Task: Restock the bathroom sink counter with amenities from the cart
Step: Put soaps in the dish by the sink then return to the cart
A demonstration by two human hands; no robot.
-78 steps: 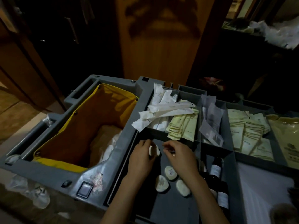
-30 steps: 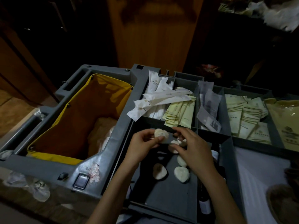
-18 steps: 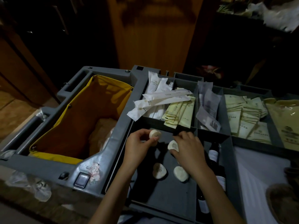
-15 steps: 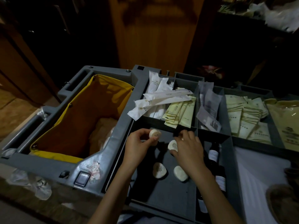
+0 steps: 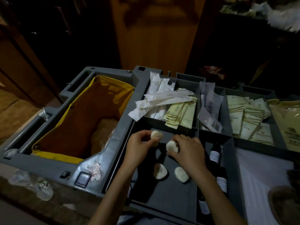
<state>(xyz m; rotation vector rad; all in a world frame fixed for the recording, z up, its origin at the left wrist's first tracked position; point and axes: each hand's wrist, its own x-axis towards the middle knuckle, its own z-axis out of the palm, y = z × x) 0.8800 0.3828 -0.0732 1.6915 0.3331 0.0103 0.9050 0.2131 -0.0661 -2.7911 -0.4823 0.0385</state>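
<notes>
I stand over a grey housekeeping cart. My left hand pinches a small round white wrapped soap above the front left tray compartment. My right hand grips a second wrapped soap just to its right. Two more soaps, one beside the other, lie loose on the compartment floor under my wrists.
A yellow-lined bin fills the cart's left half. Back compartments hold white sachets, cream packets, grey packets and more cream packets. Small dark bottles lie right of the soaps. White cloth lies at the right.
Both hands stay over the soap compartment, each with a soap. The right hand has lifted its soap slightly clear of the floor; the left hand has hardly moved.
</notes>
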